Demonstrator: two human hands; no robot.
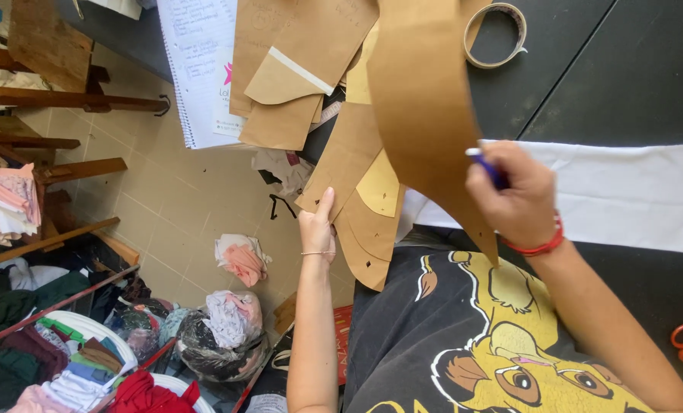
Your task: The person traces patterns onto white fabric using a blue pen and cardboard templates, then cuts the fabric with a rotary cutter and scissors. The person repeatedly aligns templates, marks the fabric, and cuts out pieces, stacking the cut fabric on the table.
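Nearest you, your right hand (pixel 516 200) is closed around a blue pen (pixel 488 167) and also pinches the big brown paper pattern piece (pixel 426 115), which hangs curved in front of you. Your left hand (pixel 318 229) grips the edge of a fan of brown pattern pieces (pixel 361 206). Beyond lies white fabric (pixel 632 191) on the dark surface (pixel 586 84), then a tape roll (pixel 496 34) and a spiral notebook (pixel 198 65).

A stack of brown paper pattern pieces (pixel 357 176) hangs fanned out off the edge of the dark surface (pixel 586 69), curved and pointed shapes overlapping; one large brown pattern piece (pixel 426 115) bends upright, and a blue pen (pixel 488 166) pokes out beside it
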